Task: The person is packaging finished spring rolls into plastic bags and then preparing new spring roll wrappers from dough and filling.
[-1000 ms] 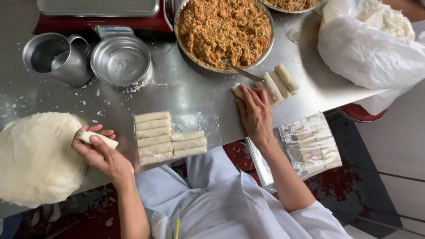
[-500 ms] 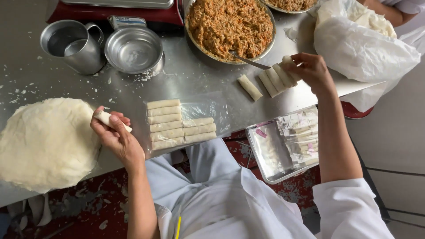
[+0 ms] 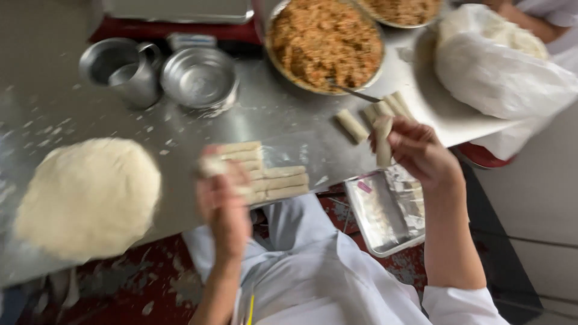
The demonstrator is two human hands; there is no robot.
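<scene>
- Left hand [image 3: 224,198], blurred, raised over the table edge, fingers curled around a pale roll [image 3: 212,165] at its 11 o'clock.
- Right hand [image 3: 415,150] pinches another roll [image 3: 383,141] upright, loose rolls [image 3: 385,111] at 12 o'clock.

A single head-worn camera looks steeply down from above the person's lap, close over both hands, facing the steel surface [image 3: 289,129] beyond them.

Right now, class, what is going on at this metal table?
A person in white is handling pastry rolls. The right hand holds one roll upright near loose rolls by the pan of filling. The left hand, blurred, holds another roll over the stacked rolls. A round pile of wrappers lies to the left.
</scene>
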